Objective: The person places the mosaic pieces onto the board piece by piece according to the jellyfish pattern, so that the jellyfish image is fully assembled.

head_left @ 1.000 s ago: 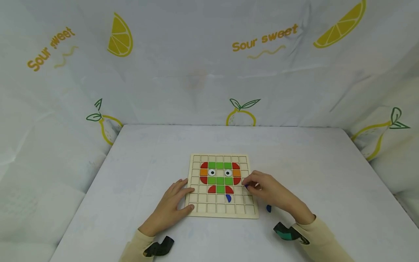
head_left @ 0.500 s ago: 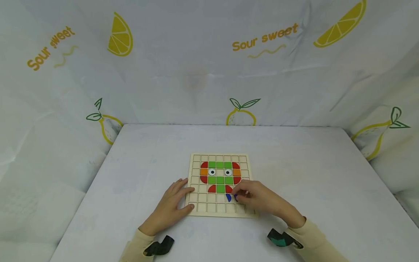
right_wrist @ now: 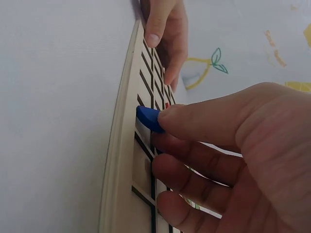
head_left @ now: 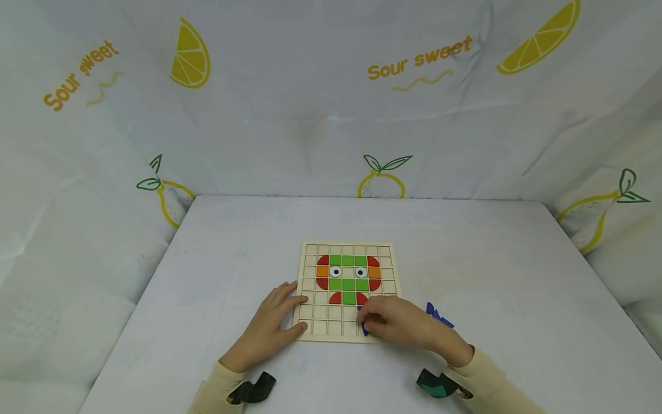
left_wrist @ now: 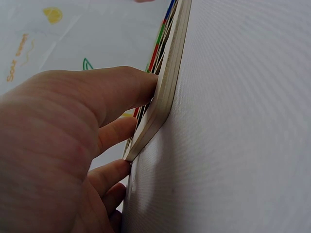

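A pale wooden grid board [head_left: 320, 329] lies on the table, bearing a pattern of green, red and orange tiles [head_left: 348, 285]. My right hand [head_left: 400, 322] pinches a small blue curved tile [right_wrist: 148, 119] between thumb and index finger, over the grid's near row. Just above these fingers another blue tile [head_left: 359, 309] shows in part on the board; the hand hides the rest. My left hand [head_left: 266, 322] lies at the board's left side with fingers extended. Its thumb and a finger touch the board's rim, as the left wrist view also shows.
Several loose blue tiles [head_left: 437, 314] lie on the white tabletop [head_left: 491, 259] beside the right forearm. Two round eye tiles [head_left: 335, 272] are part of the pattern. A white lemon-print cloth [head_left: 289, 115] rises behind the table. Each wrist carries a dark camera mount [head_left: 437, 384].
My right hand has moved left and nearer, from the board's right edge to its near row, carrying a blue tile. More loose blue tiles show beside the forearm. My left hand stays put.
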Demonstrator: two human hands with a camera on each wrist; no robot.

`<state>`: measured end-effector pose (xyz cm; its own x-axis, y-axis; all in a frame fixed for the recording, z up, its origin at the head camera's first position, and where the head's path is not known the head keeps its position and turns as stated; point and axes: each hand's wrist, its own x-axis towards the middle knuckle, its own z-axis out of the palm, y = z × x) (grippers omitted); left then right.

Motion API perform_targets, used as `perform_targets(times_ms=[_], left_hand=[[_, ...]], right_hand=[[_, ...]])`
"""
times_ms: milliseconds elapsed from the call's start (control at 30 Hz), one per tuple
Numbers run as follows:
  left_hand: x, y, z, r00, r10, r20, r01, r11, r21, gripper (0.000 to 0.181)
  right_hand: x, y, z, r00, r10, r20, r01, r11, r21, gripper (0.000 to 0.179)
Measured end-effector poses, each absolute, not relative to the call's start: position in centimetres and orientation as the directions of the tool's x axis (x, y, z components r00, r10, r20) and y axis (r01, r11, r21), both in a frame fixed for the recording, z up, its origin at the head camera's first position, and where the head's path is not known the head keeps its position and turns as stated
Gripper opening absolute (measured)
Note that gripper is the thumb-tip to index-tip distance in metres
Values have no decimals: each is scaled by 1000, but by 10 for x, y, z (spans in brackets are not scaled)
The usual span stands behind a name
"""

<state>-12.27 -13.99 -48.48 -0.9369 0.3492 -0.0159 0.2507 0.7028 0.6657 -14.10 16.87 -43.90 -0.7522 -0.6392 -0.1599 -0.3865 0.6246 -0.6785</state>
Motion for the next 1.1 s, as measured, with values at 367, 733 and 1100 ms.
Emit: perform_targets(times_ms=[367,733,1100], left_hand=[[-123,-139,-486,-938,346,-13,250,704,665,49],[-123,-139,-485,-938,347,-17,247,703,667,50],[-124,-139,-485,-936,352,7,268,700,663,50]], right_hand=[[-135,165,-442,-768,-629,-119,-457,668,-587,13],[-131,161,-443,-770,-631,-97,-453,647,-613,13],[-127,158,-442,-759,-648,-70,-491,639,-591,16]])
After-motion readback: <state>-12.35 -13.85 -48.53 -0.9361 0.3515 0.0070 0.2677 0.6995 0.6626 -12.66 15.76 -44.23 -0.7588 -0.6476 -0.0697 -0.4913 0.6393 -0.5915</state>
